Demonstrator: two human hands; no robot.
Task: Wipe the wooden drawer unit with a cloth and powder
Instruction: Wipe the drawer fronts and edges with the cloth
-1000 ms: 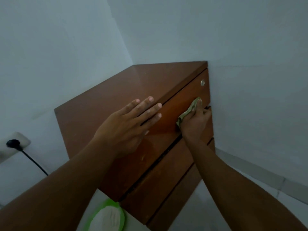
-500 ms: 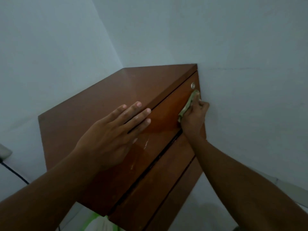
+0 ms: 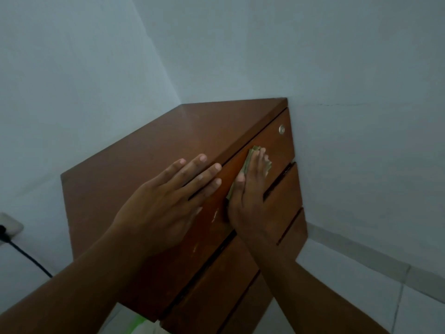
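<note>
A brown wooden drawer unit [image 3: 149,150] stands in the corner of a white room, its three drawer fronts facing right. My left hand [image 3: 168,201] lies flat with fingers spread on the unit's top, near its front edge. My right hand [image 3: 250,196] presses a folded greenish cloth [image 3: 248,162] flat against the top drawer front, just below the top edge. Most of the cloth is hidden under the palm. A small round metal lock [image 3: 281,129] sits at the top drawer's far corner. Pale smears show on the drawer front below my hands.
White walls close in behind and to the right of the unit. A wall socket with a black plug and cable [image 3: 7,231] is at the left edge. A green-rimmed container [image 3: 138,325] peeks out at the bottom beside the unit. Tiled floor [image 3: 361,273] lies at the right.
My right hand has slid the cloth from the far end of the top drawer, near the lock, back toward my left hand. The left hand stays on the top.
</note>
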